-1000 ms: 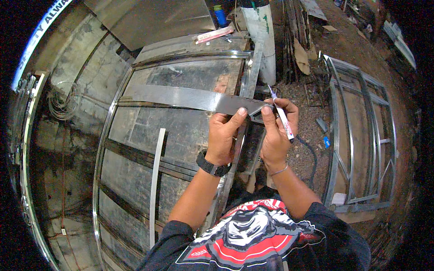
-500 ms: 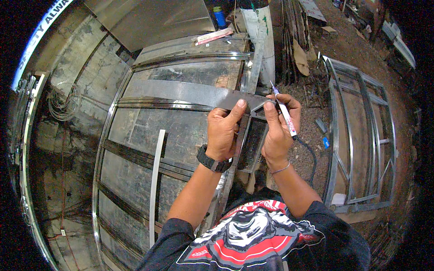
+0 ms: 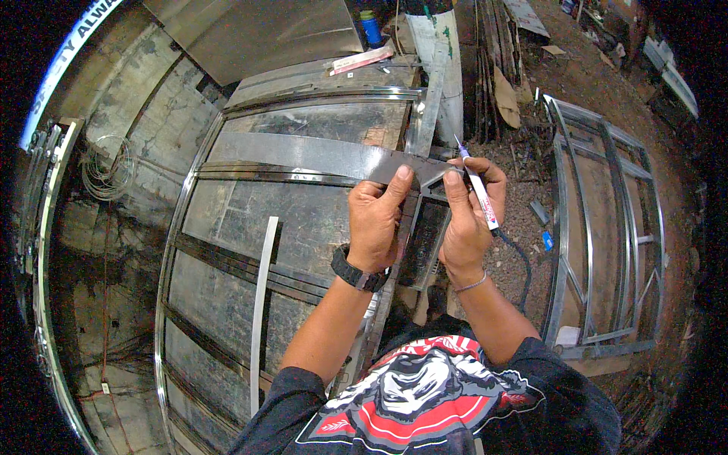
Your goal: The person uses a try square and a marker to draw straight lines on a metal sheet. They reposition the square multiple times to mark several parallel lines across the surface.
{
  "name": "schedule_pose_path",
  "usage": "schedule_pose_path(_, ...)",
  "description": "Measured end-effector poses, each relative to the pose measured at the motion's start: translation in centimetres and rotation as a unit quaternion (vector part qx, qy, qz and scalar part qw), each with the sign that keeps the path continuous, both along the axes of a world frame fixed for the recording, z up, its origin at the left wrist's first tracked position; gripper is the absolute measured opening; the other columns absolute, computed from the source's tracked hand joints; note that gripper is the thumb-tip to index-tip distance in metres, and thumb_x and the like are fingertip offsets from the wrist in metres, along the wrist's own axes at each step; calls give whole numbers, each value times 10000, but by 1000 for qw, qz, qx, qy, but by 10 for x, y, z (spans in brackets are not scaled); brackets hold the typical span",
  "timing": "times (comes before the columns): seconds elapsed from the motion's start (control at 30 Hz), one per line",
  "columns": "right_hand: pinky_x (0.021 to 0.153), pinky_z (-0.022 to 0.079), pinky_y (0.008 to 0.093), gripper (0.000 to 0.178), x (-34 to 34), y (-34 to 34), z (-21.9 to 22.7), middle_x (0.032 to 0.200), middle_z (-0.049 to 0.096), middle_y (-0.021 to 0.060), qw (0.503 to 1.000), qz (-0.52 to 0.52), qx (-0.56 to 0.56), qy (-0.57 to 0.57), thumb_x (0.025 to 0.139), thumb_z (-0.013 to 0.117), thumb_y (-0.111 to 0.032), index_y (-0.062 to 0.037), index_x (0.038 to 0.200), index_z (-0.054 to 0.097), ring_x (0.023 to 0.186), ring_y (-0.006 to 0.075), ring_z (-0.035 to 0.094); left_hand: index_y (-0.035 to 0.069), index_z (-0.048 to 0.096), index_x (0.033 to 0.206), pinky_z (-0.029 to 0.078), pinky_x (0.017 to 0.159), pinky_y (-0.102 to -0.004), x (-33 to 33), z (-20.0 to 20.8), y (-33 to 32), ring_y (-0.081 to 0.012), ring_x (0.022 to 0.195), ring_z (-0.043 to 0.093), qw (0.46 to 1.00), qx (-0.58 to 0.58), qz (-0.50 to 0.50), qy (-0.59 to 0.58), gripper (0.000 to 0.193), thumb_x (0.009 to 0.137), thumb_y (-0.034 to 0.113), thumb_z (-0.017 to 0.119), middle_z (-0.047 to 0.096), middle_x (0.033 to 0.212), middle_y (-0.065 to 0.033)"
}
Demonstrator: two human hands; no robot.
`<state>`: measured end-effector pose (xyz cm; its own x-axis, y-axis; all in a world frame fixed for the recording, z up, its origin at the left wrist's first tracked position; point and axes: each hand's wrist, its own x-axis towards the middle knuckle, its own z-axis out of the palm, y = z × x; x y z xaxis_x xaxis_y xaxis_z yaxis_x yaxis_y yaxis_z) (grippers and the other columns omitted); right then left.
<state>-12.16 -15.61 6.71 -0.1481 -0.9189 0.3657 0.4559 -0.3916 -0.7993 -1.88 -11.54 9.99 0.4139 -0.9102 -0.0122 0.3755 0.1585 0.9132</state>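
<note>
Left hand (image 3: 377, 221): forearm rises from the lower edge, wrist with black watch (image 3: 358, 273); thumb extended upward, pressed on the flat steel strip (image 3: 303, 155), fingers curled behind its end, clamped on it. Right hand (image 3: 466, 216): raised beside the left, fingers closed on the strip's right end and on a white marker (image 3: 479, 191), tip pointing up. The strip lies across the steel frame (image 3: 189, 227) on the workbench. The strip's end is hidden behind both hands; the contact between marker and strip cannot be made out.

Metal workbench (image 3: 227, 303) w/ steel frame (image 3: 178, 227), loose flat strip (image 3: 262, 303), pink-white box (image 3: 360, 61)
</note>
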Motion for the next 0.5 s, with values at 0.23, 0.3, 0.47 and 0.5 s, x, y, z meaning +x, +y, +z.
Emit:
schedule_pose_path(0.23,857,475,236,275,0,4,4,1080,625,31,1000,15,10,-13,981,716,-129,-41,1184,552,941,92,567,126,676,747,328,453,-201,-1,2,1,-23,490,457,1000,-5,8,3,297,960,313,764,624,654,60)
schedule_pose_path(0.3,851,476,233,273,0,2,3,1081,626,32,1000,12,8,-12,981,713,-124,-41,1185,551,938,90,567,128,675,741,326,453,-203,-1,2,0,-24,490,457,1000,-6,8,4,299,958,313,767,625,654,60)
schedule_pose_path(0.47,844,480,236,272,0,3,2,1084,634,35,1000,12,9,-9,982,709,-112,-42,1193,551,924,90,571,136,672,726,321,457,-210,0,0,1,-24,489,455,1000,-8,6,-5,310,958,320,766,618,644,66)
schedule_pose_path(0.5,844,480,236,278,1,3,2,1086,639,36,1000,13,9,-8,982,708,-109,-40,1201,551,921,90,572,137,672,726,320,458,-212,0,-1,1,-24,490,455,1000,-8,5,-7,312,960,321,764,615,642,69)
